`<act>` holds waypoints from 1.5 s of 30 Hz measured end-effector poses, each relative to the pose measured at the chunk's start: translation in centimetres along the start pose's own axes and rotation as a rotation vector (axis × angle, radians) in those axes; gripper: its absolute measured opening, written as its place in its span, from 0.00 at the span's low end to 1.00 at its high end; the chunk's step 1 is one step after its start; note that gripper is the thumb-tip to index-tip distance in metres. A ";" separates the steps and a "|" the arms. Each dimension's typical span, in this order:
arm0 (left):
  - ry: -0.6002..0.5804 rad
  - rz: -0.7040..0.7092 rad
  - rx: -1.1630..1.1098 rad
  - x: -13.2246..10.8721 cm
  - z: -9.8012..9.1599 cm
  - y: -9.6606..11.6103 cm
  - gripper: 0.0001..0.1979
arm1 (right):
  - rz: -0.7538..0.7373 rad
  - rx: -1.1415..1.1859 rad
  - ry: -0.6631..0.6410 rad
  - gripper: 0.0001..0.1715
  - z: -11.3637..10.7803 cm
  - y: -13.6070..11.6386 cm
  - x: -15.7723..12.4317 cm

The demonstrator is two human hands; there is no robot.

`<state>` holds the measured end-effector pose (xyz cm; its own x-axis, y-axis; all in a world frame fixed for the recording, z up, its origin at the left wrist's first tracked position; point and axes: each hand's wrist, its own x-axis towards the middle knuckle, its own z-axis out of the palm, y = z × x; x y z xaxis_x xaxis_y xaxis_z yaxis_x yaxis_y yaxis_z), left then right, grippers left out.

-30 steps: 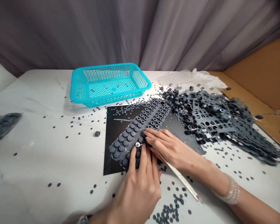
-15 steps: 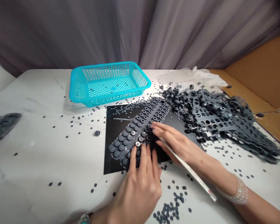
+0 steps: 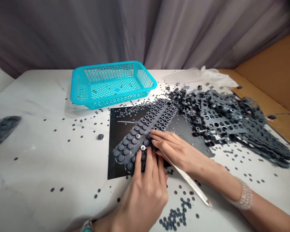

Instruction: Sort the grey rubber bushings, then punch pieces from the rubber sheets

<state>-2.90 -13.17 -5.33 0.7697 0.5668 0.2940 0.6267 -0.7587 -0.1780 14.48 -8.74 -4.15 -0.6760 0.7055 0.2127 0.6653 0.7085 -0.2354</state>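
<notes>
A dark grey rubbery strip studded with rows of round knobs lies slantwise on a black mat. My left hand rests with fingers spread on the strip's near end. Just to its right, my right hand has its fingertips on the knobs near the strip's middle and holds a thin white stick under its fingers. The stick's far end is hidden by the hand. Between the two hands' fingertips shows a shiny silver-coloured knob.
A turquoise basket stands at the back left. Perforated dark sheets and loose rings are heaped at the right, before white plastic film. Small dark discs are scattered about. A dark bundle lies far left.
My right hand has moved left along the strip, closer to my left hand, and the white stick has shifted left with it. My left hand has stayed in place.
</notes>
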 end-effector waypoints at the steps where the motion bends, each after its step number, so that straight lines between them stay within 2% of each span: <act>1: -0.003 -0.002 0.002 0.0 0.0 0.0 0.21 | -0.005 -0.011 -0.007 0.13 0.0 -0.1 0.1; 6: 0.009 -0.013 0.004 0.0 0.1 0.1 0.20 | 0.003 -0.055 0.009 0.15 -0.1 -0.4 0.5; 8: 0.019 -0.014 0.006 0.0 0.2 0.1 0.20 | 0.069 -0.048 0.095 0.15 -0.3 0.2 0.4; 13: -0.001 -0.042 0.016 0.1 0.2 0.1 0.23 | 0.358 -0.130 0.352 0.12 -0.5 3.3 -1.1; 15: -0.020 -0.034 0.008 0.0 0.2 0.0 0.23 | 0.419 -0.174 0.374 0.10 -0.5 4.1 -1.5; 18: -0.015 -0.027 0.011 0.0 0.2 0.0 0.23 | 0.434 -0.124 0.333 0.09 -0.5 3.7 -1.2; 20: 0.000 -0.027 0.012 0.0 0.2 0.0 0.22 | 0.398 -0.035 0.302 0.10 -0.6 2.7 -0.5; 25: -0.016 -0.021 -0.015 0.1 0.0 0.1 0.19 | 0.078 0.078 0.178 0.11 -0.1 1.2 1.3; 27: -0.016 -0.025 -0.011 0.1 -0.1 0.1 0.20 | 0.022 0.080 0.140 0.12 0.2 1.2 1.6; 33: -0.005 -0.016 -0.010 0.2 0.0 0.1 0.20 | 0.018 0.077 0.083 0.13 0.6 1.6 1.9; 37: -0.014 -0.022 -0.015 0.2 0.0 0.0 0.20 | -0.035 0.061 0.079 0.13 0.7 1.8 2.2; 45: 0.004 -0.037 -0.011 0.3 -0.1 0.3 0.19 | -0.044 0.023 0.027 0.12 0.7 1.2 3.0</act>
<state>-2.48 -13.25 -5.15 0.7453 0.5933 0.3043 0.6534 -0.7406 -0.1565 13.03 -5.79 -4.50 -0.6955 0.6741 0.2488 0.6275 0.7385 -0.2469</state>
